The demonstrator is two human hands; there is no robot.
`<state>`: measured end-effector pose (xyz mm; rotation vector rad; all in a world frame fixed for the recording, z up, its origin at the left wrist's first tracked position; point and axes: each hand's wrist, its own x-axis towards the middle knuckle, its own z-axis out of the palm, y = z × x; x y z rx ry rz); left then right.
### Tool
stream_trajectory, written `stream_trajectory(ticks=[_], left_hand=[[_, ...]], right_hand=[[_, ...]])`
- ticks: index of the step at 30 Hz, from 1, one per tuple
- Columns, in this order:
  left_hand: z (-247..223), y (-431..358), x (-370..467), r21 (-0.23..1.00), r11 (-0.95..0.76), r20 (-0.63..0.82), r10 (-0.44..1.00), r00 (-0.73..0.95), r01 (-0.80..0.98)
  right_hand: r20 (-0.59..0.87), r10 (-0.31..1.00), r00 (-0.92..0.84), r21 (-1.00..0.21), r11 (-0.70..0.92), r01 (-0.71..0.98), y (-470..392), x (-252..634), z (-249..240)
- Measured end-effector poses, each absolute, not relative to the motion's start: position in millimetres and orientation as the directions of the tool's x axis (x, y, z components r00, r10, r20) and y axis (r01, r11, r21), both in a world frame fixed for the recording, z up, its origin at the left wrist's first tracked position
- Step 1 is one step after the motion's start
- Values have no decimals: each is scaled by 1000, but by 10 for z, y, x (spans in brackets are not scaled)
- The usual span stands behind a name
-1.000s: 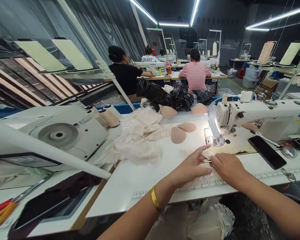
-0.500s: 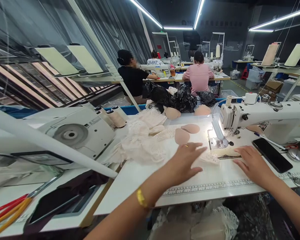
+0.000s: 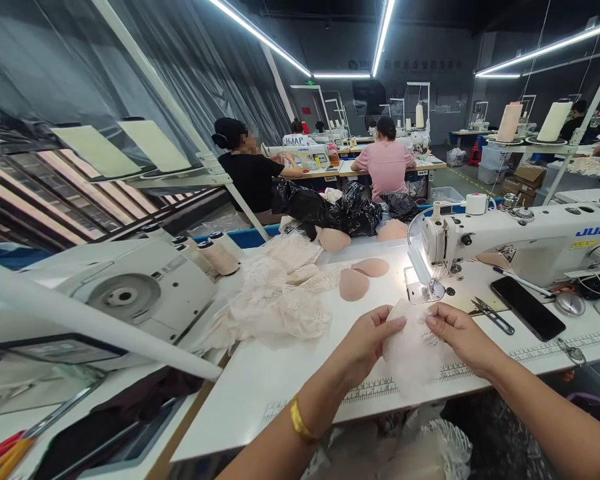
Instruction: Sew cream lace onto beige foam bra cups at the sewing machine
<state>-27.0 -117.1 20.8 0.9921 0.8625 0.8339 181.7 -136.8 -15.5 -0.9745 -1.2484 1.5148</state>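
A thin, pale sheer fabric piece (image 3: 413, 360) hangs between my hands over the front edge of the white table (image 3: 260, 380). My left hand (image 3: 375, 337) pinches its left side between thumb and fingers, and my right hand (image 3: 455, 333) pinches its upper right, where some lace shows. Just behind the fabric stands the sewing machine (image 3: 520, 230), its lamp lit over the needle plate. Beige oval pads (image 3: 354, 285) lie left of the needle area. Small thread snips (image 3: 494, 316) rest to the right of my right hand.
Cream lace garments (image 3: 280, 300) are heaped on the left of the table. A black phone (image 3: 527, 308) lies at the right. Thread cones (image 3: 220, 257) and another machine (image 3: 130, 287) stand left. Black plastic bags (image 3: 355, 210) sit behind the table; people sit at machines beyond.
Both hands, earlier spread over the table, now pinch the pale fabric and hold it up near the front edge. The snips now show beside the phone. The view has shifted slightly right.
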Motion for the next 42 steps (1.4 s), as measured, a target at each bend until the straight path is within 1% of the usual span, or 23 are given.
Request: stream_trajectory(ticks=[2, 4, 6, 10, 14, 16, 17, 19, 20, 21, 22, 23, 24, 25, 26, 27, 29, 32, 35, 38, 39, 40, 42], left_hand=[[100, -1194, -198, 900, 343, -233, 900, 368, -268], [42, -1220, -131, 890, 313, -216, 930, 297, -333], [25, -1245, -77, 888, 280, -194, 947, 255, -365], [22, -1274, -14, 889, 227, -149, 965, 217, -398], [-14, -1300, 9, 885, 183, -135, 981, 141, -429], [-28, -1332, 9, 882, 180, -135, 982, 132, -436], [-29, -1349, 3, 884, 185, -134, 980, 146, -429], [-17, -1368, -35, 905, 224, -147, 963, 228, -363], [-7, -1358, -72, 924, 253, -168, 942, 290, -287], [7, -1326, -123, 950, 262, -189, 917, 352, -173], [22, -1269, -189, 975, 222, -196, 898, 394, -21], [38, -1184, -268, 980, 117, -172, 903, 394, 159], [54, -1074, -358, 939, -25, -107, 926, 362, 343], [69, -943, -455, 844, -167, -6, 947, 320, 509], [82, -799, -551, 711, -272, 131, 957, 258, 649], [91, -652, -641, 632, -292, 204, 956, 210, 718], [95, -383, -780, 559, -273, 244, 957, 160, 783], [81, -137, -856, 516, -239, 221, 965, 142, 823], [115, -92, -833, 511, -226, 226, 966, 125, 829], [240, -192, -806, 544, -205, 281, 958, 53, 814], [292, -254, -796, 572, -199, 297, 955, 25, 795], [340, -329, -782, 630, -202, 298, 955, 7, 749], [403, -510, -726, 805, -216, 239, 970, 30, 553]], right_hand=[[-33, 964, -264, -993, -61, -98, -1354, 1802, -210], [-15, 970, -243, -999, -23, -34, -1346, 1793, -258], [18, 972, -235, -1000, 17, -7, -1342, 1780, -284], [115, 964, -239, -993, 116, -9, -1335, 1716, -278], [209, 961, -179, -975, 219, 36, -1338, 1615, -272], [243, 962, -122, -970, 244, -7, -1353, 1579, -271], [235, 966, -105, -972, 230, -55, -1361, 1570, -270], [156, 980, -122, -978, 135, -160, -1363, 1574, -275], [104, 983, -150, -979, 74, -191, -1352, 1586, -283], [59, 982, -182, -980, 22, -198, -1331, 1604, -297], [20, 978, -208, -983, -18, -180, -1299, 1626, -316], [-13, 975, -222, -988, -46, -145, -1259, 1650, -341], [-39, 974, -225, -993, -64, -102, -1214, 1674, -371], [-65, 972, -225, -995, -80, -60, -1168, 1696, -402], [-86, 971, -221, -995, -94, -26, -1126, 1716, -432], [-99, 971, -217, -995, -102, -3, -1093, 1731, -457], [-88, 973, -215, -996, -87, 14, -1057, 1750, -483], [-64, 974, -219, -998, -59, 29, -1064, 1762, -459], [-73, 976, -205, -997, -73, 11, -1083, 1769, -404], [-82, 979, -184, -996, -89, -32, -1079, 1776, -373], [-91, 980, -179, -994, -100, -44, -1075, 1778, -370], [-103, 979, -175, -992, -114, -54, -1072, 1778, -370], [-115, 979, -165, -987, -132, -95, -1071, 1775, -373]])
